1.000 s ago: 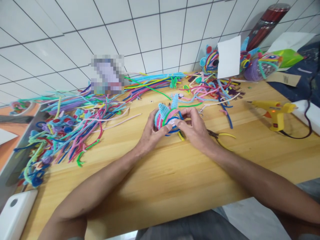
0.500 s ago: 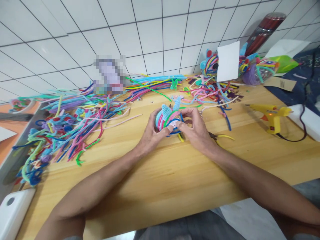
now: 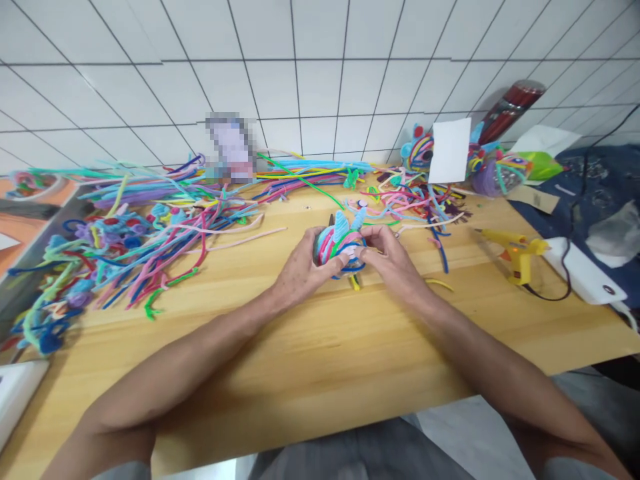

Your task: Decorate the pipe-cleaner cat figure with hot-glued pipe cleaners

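Note:
A round craft piece [image 3: 333, 245] wrapped in pink, green, white and blue pipe cleaners, with two light blue pointed ears on top, is held over the middle of the table. My left hand [image 3: 303, 267] grips its left side, thumb pressed on the front. On the right side, my right hand [image 3: 387, 253] holds it with bent fingers, its thumb meeting the left one at a small pale patch. Yellow-handled pliers [image 3: 355, 283] lie under the hands, mostly hidden.
Piles of pipe cleaners [image 3: 190, 200] spread along the back and left. A yellow glue gun [image 3: 520, 257] lies right beside a white power bank [image 3: 583, 270]. Finished craft pieces, a white card [image 3: 450, 151] and a red flask [image 3: 513, 110] are at the back right.
The head view has shifted, moving the glue gun left in the picture and showing more of the white power bank. Both hands keep their hold, and the craft piece is turned slightly.

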Available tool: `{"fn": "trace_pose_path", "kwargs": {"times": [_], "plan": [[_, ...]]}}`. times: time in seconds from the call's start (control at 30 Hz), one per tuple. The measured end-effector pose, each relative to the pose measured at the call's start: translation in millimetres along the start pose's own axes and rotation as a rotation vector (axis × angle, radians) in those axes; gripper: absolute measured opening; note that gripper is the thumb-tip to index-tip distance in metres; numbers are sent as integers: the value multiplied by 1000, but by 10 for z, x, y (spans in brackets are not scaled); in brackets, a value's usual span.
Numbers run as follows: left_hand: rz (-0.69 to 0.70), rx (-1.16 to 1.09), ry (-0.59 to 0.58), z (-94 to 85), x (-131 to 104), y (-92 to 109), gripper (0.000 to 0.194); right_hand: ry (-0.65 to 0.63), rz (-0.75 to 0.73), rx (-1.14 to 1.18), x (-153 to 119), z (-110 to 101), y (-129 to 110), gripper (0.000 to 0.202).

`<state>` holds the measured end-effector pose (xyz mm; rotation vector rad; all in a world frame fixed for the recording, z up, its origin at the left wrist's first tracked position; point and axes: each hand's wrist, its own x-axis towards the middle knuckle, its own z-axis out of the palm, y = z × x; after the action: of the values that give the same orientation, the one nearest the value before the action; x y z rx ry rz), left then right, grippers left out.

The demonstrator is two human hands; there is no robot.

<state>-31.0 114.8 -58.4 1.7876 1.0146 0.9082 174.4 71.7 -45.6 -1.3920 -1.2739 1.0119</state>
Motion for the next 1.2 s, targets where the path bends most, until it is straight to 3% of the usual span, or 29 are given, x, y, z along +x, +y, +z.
{"fn": "trace_pose_path", "kwargs": {"times": [0.2, 0.3, 0.4, 0.5, 0.63, 0.73, 0.9, 0.97, 1.2], "plan": [[123, 224, -15, -243, 89, 221, 64, 18, 22, 66, -103, 126, 52, 37], [28, 231, -108, -379, 152, 280, 64, -60, 93, -17, -109, 166, 75, 41], [-76, 179, -204, -449, 209, 278, 64, -128, 85, -259, -115, 109, -3, 37], [-76, 120, -299, -462, 247, 262, 60, -109, -86, -533, -164, -36, -226, 29], [94, 189, -347, -448, 273, 232, 50, 44, -455, -670, -195, -229, -572, 15], [217, 251, -368, -452, 283, 202, 44, -11, -561, -689, -101, -275, -678, 12], [222, 236, -405, -478, 298, 167, 44, -320, -482, -667, 116, -194, -545, 21], [187, 200, -404, -485, 304, 155, 50, -380, -454, -669, 147, -156, -468, 24], [103, 70, -366, -486, 307, 95, 52, -305, -522, -627, 133, -96, -266, 31]]}}
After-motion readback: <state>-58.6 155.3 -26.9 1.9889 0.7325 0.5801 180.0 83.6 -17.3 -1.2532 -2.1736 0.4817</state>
